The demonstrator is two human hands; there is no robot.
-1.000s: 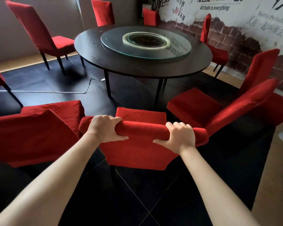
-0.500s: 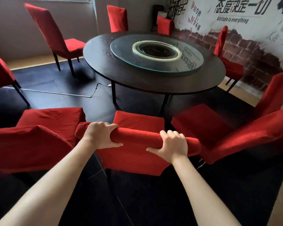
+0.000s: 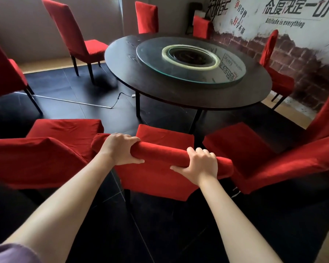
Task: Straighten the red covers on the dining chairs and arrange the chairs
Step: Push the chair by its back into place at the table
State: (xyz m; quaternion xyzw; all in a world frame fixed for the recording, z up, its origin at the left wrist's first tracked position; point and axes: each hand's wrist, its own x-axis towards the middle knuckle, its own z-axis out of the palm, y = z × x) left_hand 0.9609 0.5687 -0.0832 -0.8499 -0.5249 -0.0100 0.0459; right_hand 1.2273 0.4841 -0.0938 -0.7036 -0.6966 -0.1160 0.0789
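Red cloth on the left chair (image 3: 36, 158) lies rumpled — yours to smooth later. Your left hand (image 3: 120, 149) and right hand (image 3: 201, 165) both clench the top rail of the middle chair (image 3: 160, 179), just short of the round table (image 3: 188, 95). Right chair (image 3: 273, 162) sits skewed, nearly touching it — crowds your push. Far chairs well apart, unarranged
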